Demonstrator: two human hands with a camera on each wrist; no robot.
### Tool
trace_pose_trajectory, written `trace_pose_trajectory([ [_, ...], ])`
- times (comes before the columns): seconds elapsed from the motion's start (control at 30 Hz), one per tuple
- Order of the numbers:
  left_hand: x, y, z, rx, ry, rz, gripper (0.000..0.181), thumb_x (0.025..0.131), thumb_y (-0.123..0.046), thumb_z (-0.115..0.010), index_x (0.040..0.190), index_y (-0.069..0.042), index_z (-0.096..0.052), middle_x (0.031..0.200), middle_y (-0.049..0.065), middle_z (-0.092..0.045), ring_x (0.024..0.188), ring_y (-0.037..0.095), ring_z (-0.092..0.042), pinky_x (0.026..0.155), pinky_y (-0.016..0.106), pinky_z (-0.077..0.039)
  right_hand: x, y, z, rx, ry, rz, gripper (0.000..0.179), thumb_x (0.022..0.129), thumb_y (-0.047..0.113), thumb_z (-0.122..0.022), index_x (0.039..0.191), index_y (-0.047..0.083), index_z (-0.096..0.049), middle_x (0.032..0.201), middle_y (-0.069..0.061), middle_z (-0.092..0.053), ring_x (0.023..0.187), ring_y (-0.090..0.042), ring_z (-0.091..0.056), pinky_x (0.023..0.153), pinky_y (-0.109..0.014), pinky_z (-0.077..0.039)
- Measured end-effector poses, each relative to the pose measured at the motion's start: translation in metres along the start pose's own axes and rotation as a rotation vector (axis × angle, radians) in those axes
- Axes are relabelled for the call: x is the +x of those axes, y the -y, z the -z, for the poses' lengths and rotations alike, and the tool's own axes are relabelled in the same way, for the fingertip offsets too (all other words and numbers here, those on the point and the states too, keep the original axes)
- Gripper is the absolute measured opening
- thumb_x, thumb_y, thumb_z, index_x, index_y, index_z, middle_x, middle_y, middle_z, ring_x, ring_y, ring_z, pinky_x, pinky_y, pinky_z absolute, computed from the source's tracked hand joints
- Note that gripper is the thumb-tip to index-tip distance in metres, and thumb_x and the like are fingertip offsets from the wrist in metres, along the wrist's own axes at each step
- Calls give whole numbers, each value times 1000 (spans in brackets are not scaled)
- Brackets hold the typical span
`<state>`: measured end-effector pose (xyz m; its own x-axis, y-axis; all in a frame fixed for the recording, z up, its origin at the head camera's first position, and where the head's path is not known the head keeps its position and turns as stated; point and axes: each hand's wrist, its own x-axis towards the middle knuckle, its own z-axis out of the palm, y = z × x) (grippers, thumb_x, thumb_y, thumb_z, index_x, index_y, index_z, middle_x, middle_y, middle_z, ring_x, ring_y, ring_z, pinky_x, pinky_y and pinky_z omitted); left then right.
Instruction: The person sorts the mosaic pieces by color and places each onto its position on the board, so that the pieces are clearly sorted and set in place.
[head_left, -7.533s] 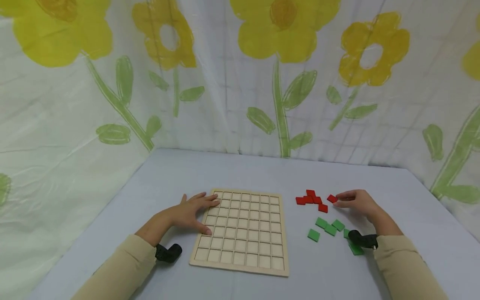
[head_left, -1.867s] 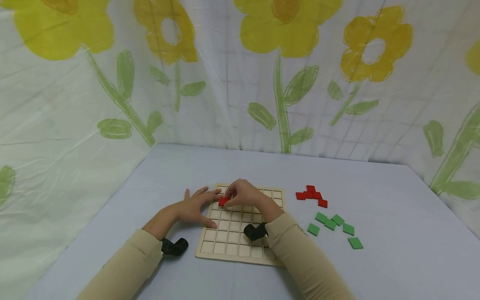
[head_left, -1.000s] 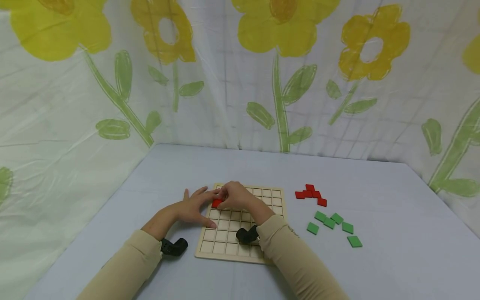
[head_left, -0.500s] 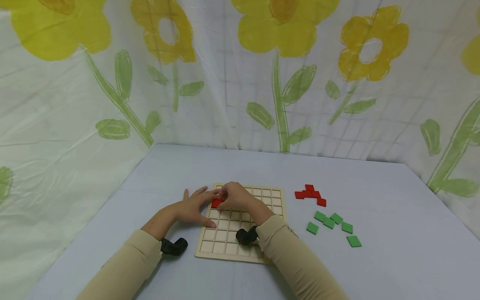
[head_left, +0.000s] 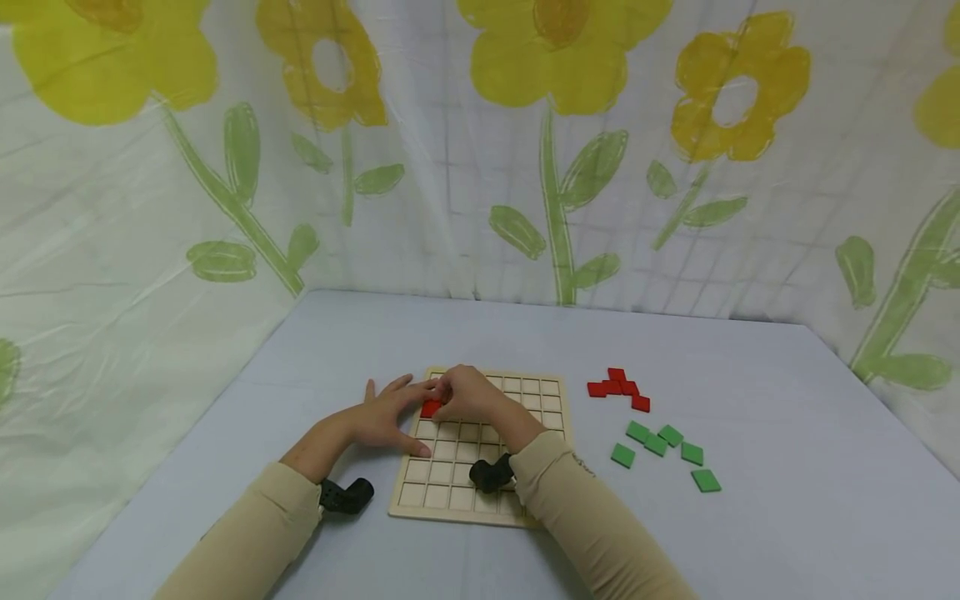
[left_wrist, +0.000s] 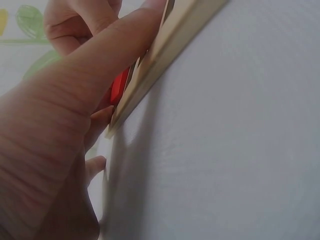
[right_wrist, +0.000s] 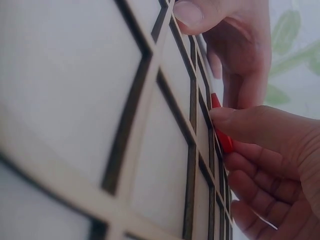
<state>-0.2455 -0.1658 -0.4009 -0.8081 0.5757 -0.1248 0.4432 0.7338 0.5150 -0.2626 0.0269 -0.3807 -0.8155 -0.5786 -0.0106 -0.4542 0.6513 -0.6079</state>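
Note:
A pale wooden grid board lies on the table, its square cells framed by thin raised strips. My left hand rests on its left edge with fingers spread, thumb lower down the same side. At the board's upper left my right hand pinches a red square tile between thumb and fingers. In the right wrist view the thumb lies against the red tile, which stands tilted at the grid, its lower part partly hidden by fingers. The left wrist view shows the red tile beyond my left thumb.
Right of the board lies a cluster of several red tiles. Nearer me are several green tiles, loosely scattered. Black wrist cameras sit on both wrists. A white curtain with painted flowers hangs behind the table.
My right hand has carried the red tile leftward from beside the red cluster to the board's upper left. Over the last second both hands stay almost still.

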Motion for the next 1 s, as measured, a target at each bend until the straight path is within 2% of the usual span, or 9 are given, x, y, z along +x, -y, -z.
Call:
trace_pose_trajectory([
  [0.27,1,-1,-2,-3,5,-20,87,69,-56,-74,142,-26,-38,156,-4,-21,145,35,-1,99,73,15,-6,-5,4,-19,21,-5,28,77,16,-77,101,4,-70,95,-6,-69,85,-16,-62,74,-25,-51],
  [0.5,2,-1,-2,20,-1,-6,86,68,-57,-75,141,-28,-40,156,-5,-21,145,34,-1,100,73,15,-20,-14,21,-7,57,7,31,78,18,-75,105,5,-69,101,-6,-68,90,-18,-62,77,-28,-52],
  [0.67,1,-2,-2,27,2,8,87,67,-57,-74,141,-27,-40,156,-6,-20,145,34,-1,101,72,15,-36,-27,37,28,34,-20,34,78,20,-75,108,5,-68,107,-6,-66,95,-19,-61,80,-29,-52],
  [0.77,1,-1,-2,31,-2,8,87,67,-57,-74,141,-27,-40,156,-6,-21,145,34,-1,101,72,14,-45,-36,46,38,18,-6,36,79,21,-74,110,4,-67,107,-9,-66,94,-19,-61,79,-30,-52],
  [0.9,-1,-1,-2,30,-11,9,86,68,-56,-75,141,-28,-41,155,-6,-22,145,33,-2,101,72,14,-57,-49,61,102,-11,12,42,81,23,-73,116,2,-63,112,-13,-64,97,-21,-60,82,-33,-51],
  [1.0,-2,-3,-3,22,-9,8,86,67,-55,-75,141,-27,-41,155,-7,-23,145,33,-2,102,71,15,-68,-56,72,156,-46,-8,46,81,23,-73,119,2,-61,116,-16,-61,99,-22,-59,83,-36,-50],
])
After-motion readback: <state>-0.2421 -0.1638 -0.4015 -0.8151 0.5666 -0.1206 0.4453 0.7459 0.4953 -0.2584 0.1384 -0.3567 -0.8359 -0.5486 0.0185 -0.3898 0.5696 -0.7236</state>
